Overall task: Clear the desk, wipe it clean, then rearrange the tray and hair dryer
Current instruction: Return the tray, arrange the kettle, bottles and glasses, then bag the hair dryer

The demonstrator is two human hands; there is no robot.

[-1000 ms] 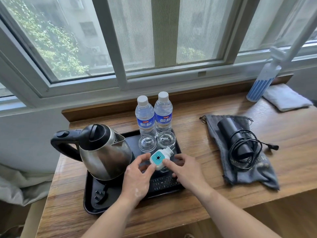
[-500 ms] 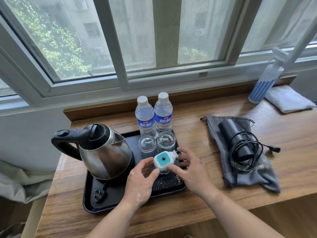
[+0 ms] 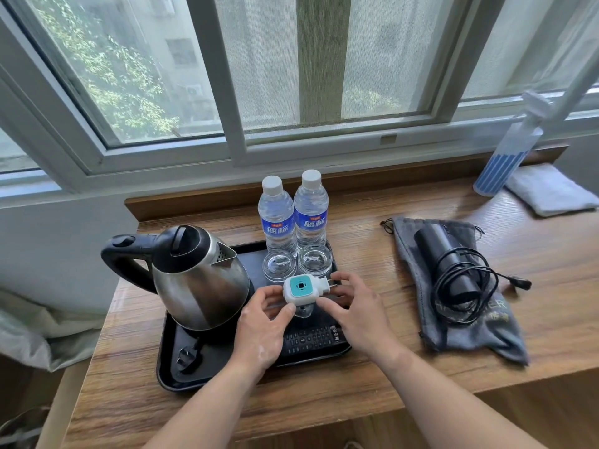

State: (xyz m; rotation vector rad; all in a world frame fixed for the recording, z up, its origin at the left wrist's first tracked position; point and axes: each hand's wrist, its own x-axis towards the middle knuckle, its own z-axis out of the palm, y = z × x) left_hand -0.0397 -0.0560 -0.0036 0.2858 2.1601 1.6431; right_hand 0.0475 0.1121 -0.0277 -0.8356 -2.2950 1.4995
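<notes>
A black tray (image 3: 168,358) lies on the wooden desk (image 3: 372,393) with a steel kettle (image 3: 197,280), two water bottles (image 3: 293,215), two glasses (image 3: 296,265) and a remote (image 3: 311,340) on it. My left hand (image 3: 262,328) pinches a small white plug-in device with a teal face (image 3: 303,290) above the tray. My right hand (image 3: 353,306) holds the same device from the right, fingers by its plug prongs. A black hair dryer (image 3: 450,260) with coiled cord rests on a grey pouch (image 3: 486,328) at the right.
A blue-striped spray bottle (image 3: 505,157) and a folded grey cloth (image 3: 551,189) sit at the desk's far right. The window sill runs along the back. A loose kettle plug (image 3: 188,354) lies on the tray's front left.
Both hands have lifted the white device a little and shifted it to the right above the tray. The right hand moved toward the device's prongs.
</notes>
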